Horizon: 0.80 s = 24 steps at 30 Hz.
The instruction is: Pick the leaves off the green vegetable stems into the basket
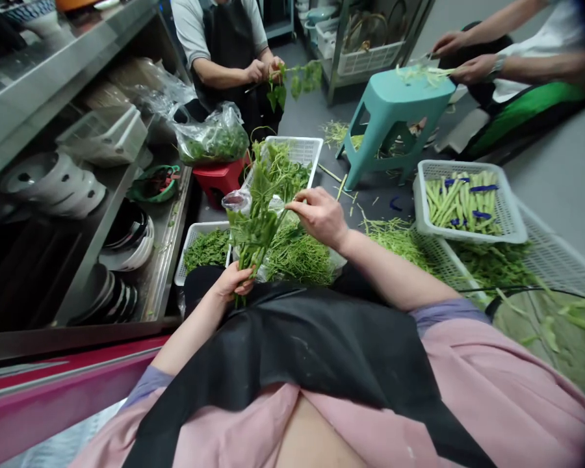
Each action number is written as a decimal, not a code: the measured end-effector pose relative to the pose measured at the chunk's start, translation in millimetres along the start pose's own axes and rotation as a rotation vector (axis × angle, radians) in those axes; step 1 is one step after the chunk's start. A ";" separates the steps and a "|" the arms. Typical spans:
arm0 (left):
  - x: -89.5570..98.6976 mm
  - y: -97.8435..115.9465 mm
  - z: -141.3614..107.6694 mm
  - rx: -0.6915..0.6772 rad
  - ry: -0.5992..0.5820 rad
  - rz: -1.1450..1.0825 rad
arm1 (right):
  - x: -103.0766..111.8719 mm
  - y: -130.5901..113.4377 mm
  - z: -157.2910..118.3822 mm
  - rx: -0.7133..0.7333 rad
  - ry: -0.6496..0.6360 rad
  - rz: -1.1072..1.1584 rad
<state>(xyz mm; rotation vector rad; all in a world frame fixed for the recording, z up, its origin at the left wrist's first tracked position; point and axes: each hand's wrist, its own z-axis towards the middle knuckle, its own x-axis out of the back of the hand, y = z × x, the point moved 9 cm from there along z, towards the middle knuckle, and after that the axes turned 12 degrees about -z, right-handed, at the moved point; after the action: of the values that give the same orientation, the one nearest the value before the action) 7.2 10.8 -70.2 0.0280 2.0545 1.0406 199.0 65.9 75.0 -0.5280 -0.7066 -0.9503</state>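
Note:
My left hand (234,283) is wrapped round the lower stems of an upright bunch of leafy greens (257,224) in front of my black apron. Just right of the bunch, my right hand (319,216) pinches a thin stem between thumb and fingertips. Beneath my right hand lies a heap of thin green stems (297,257) in a plastic bag. Behind the bunch, more leafy greens (285,172) fill a white basket (308,148). A smaller white basket (191,235) of dark green leaves sits left of the bunch.
Metal shelving (163,279) with stacked bowls runs along my left. A bagged heap of greens (214,140) rests on a red stool (219,179). A teal stool (394,91) and a basket of bundled stalks (468,201) stand right. Two co-workers handle greens ahead.

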 end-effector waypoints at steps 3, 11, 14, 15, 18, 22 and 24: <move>-0.3 1.0 0.4 0.015 0.029 0.063 | -10.3 -2.2 17.9 0.308 -0.166 -0.192; 7.2 0.1 1.0 0.029 0.091 0.083 | -24.4 14.7 12.0 0.521 -0.333 -0.158; 5.6 1.3 1.0 0.038 0.082 0.063 | -20.0 12.4 10.6 0.399 -0.258 -0.070; 3.7 2.7 1.1 0.031 0.074 0.057 | -18.0 17.6 14.5 0.303 -0.207 -0.018; -4.0 2.4 0.3 0.037 0.030 0.045 | -10.3 76.7 28.8 -0.199 0.021 0.209; -6.3 -6.7 -6.7 0.080 0.002 -0.006 | -5.5 217.3 -8.5 -1.101 0.366 0.635; -2.2 -9.4 -10.2 0.070 0.004 -0.049 | 4.6 265.6 -46.0 -1.445 0.604 0.822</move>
<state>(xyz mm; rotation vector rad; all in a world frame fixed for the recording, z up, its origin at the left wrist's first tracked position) 4.8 -2.9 -71.8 0.0113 2.0842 0.9391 445.3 161.5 21.2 -1.5349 0.8588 -0.6192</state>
